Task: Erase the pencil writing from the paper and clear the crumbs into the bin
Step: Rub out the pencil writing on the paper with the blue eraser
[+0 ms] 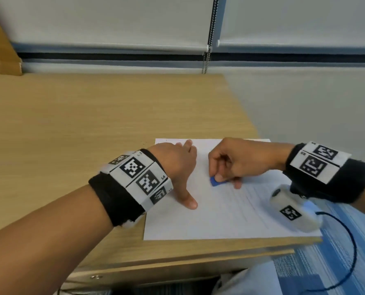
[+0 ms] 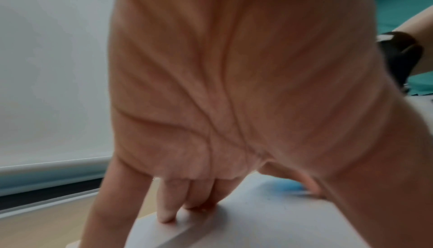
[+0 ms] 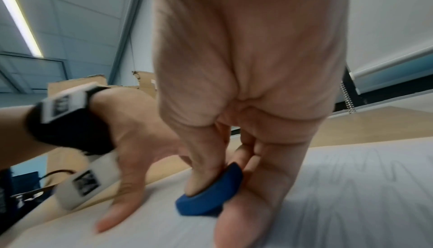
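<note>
A white sheet of paper (image 1: 219, 218) lies at the near right corner of the wooden desk (image 1: 92, 124). Faint pencil lines (image 1: 260, 188) run across its right part, also seen as grey strokes (image 3: 346, 170) in the right wrist view. My right hand (image 1: 230, 162) pinches a blue eraser (image 1: 216, 182) (image 3: 211, 196) and holds it down on the paper. My left hand (image 1: 177, 167) rests flat with spread fingers (image 2: 166, 215) on the sheet's left part, its thumb (image 3: 117, 213) stretched out. No bin is in view.
The desk ends just right of the paper and drops to blue carpet (image 1: 330, 262). A dark cable (image 1: 351, 252) loops from my right wrist camera (image 1: 292, 211). A cardboard box (image 1: 0, 50) stands at the far left; window blinds (image 1: 113, 22) hang behind.
</note>
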A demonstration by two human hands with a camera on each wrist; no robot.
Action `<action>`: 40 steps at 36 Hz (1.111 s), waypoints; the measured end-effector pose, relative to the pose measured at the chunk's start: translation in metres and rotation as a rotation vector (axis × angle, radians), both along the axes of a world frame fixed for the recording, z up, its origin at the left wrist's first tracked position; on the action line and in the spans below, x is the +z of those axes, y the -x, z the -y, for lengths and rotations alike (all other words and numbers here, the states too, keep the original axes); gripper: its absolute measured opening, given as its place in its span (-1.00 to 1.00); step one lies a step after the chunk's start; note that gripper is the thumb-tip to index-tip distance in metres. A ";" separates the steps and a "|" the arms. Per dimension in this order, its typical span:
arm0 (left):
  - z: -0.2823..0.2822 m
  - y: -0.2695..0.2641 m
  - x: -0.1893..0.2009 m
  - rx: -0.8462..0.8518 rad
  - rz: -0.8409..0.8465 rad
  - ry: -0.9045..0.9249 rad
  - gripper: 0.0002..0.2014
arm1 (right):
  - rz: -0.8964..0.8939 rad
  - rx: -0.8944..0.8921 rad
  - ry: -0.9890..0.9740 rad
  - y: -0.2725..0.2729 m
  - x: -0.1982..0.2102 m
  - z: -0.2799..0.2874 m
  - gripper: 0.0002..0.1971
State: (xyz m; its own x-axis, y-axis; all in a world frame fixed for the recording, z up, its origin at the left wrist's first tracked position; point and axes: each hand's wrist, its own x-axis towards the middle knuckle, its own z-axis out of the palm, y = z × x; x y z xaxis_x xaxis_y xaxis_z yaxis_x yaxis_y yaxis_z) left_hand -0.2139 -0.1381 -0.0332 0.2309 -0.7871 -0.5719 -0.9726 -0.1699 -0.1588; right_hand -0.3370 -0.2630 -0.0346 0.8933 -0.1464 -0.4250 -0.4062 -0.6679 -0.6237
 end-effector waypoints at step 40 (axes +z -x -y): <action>-0.002 -0.002 0.002 0.036 -0.042 0.017 0.38 | 0.044 -0.074 -0.039 -0.024 -0.004 0.019 -0.89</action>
